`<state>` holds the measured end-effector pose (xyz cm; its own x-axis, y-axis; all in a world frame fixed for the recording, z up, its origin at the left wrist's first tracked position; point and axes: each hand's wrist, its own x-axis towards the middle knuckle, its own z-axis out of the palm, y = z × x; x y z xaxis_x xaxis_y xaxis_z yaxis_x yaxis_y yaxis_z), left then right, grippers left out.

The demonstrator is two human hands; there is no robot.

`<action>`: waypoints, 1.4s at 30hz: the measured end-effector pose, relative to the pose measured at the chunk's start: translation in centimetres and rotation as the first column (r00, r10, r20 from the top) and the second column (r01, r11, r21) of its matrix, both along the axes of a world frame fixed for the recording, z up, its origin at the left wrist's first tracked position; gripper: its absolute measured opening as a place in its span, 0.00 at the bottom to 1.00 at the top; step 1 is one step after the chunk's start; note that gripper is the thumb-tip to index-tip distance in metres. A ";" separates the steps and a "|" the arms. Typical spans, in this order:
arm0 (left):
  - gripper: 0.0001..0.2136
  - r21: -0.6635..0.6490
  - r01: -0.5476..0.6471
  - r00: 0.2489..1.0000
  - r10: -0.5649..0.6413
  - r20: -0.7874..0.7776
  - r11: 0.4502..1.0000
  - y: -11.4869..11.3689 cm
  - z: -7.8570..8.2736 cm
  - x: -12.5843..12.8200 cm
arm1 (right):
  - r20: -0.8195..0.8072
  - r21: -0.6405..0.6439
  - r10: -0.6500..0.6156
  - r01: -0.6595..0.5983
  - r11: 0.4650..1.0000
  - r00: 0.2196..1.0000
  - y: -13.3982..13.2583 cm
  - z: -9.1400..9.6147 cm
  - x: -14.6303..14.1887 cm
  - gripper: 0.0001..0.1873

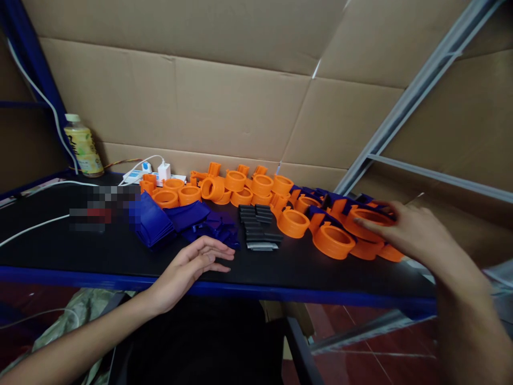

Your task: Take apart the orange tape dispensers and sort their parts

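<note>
The left hand (196, 262) is open and holds nothing, its fingers loosely stretched over the front of the counter (312, 277), near the blue pieces (218, 227) and the black strips (256, 230). The right hand (406, 227) appears to grip an orange ring piece (352, 226) by its right side, thumb to the front and fingers behind. That piece is at the right end of the counter, above other orange rings (294, 229).

The ring looks like moulded plastic, so it should be light and stiff, fairly smooth and not very fragile. The thick round wall seems the surest place to pinch; the thin upright tab beside it would probably give a weaker hold.

Counting: one ring is in the right hand, and at least a dozen others are spread along the counter, overlap hiding the exact number. The fanned blue sheets (154, 222), blue pieces and black strips lie too close to count. There are one bottle (85, 149), one power strip (134, 176) and one white charger (164, 171).
</note>
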<state>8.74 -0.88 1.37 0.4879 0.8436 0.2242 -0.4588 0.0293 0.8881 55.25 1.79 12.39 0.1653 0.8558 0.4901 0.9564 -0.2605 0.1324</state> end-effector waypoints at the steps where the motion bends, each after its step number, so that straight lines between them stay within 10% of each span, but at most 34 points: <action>1: 0.09 -0.001 0.002 1.000 -0.002 0.005 1.000 0.0 0.0 0.0 | -0.018 0.020 0.003 -0.002 1.000 1.000 0.1 0.1 -0.3 0.35; 9: 0.12 -0.003 0.038 0.999 -0.038 0.037 0.999 0.3 -0.2 -0.1 | -0.018 0.433 0.386 -0.341 0.834 0.922 -2.7 0.3 -8.4 0.31; 14: 0.24 0.012 0.122 0.982 -0.122 0.147 0.993 -0.2 -0.1 -0.2 | -0.269 0.285 0.795 -0.743 0.605 0.544 -6.9 -2.3 -18.6 0.32; 19: 0.22 -0.117 -0.011 0.965 0.041 0.258 0.993 -1.1 0.3 -0.5 | -0.297 0.112 0.848 -0.866 0.487 0.439 -8.5 -4.3 -24.5 0.46; 30: 0.17 -0.109 -0.149 0.975 0.127 -0.184 0.983 -2.5 -0.3 -0.6 | -0.099 0.130 0.893 -0.884 0.450 0.440 -7.2 -5.0 -27.0 0.14; 36: 0.18 -0.090 -0.087 0.954 0.057 -0.294 0.992 -2.5 -0.3 -0.7 | 0.165 0.005 0.906 -0.919 0.395 0.390 -6.8 -6.0 -26.5 0.10; 42: 0.18 -0.098 -0.034 0.959 0.005 -0.284 0.995 -2.5 -0.1 -0.5 | 0.091 -0.076 0.942 -0.941 0.329 0.322 -6.9 -5.8 -25.2 0.12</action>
<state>8.25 -3.36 1.30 0.5022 0.8647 -0.0074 -0.1909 0.1193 0.9743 30.02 -5.07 6.62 -0.8019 0.4075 0.4369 0.5400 0.8072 0.2382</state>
